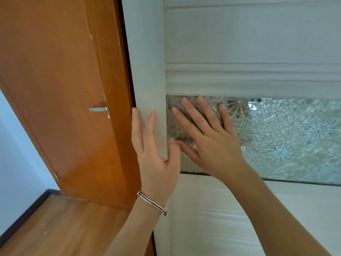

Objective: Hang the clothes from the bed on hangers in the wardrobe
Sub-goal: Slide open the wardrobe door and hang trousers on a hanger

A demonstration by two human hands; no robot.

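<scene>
A white wardrobe door fills the right of the view, with a band of patterned floral glass across its middle. My left hand, a silver bangle on its wrist, lies with straight fingers on the door's white left edge strip. My right hand presses flat with spread fingers on the glass panel. Neither hand holds anything. No clothes, hangers or bed are in view.
An orange-brown wooden room door with a metal handle stands just left of the wardrobe edge. Wooden floor with a dark skirting lies at the lower left beside a pale wall.
</scene>
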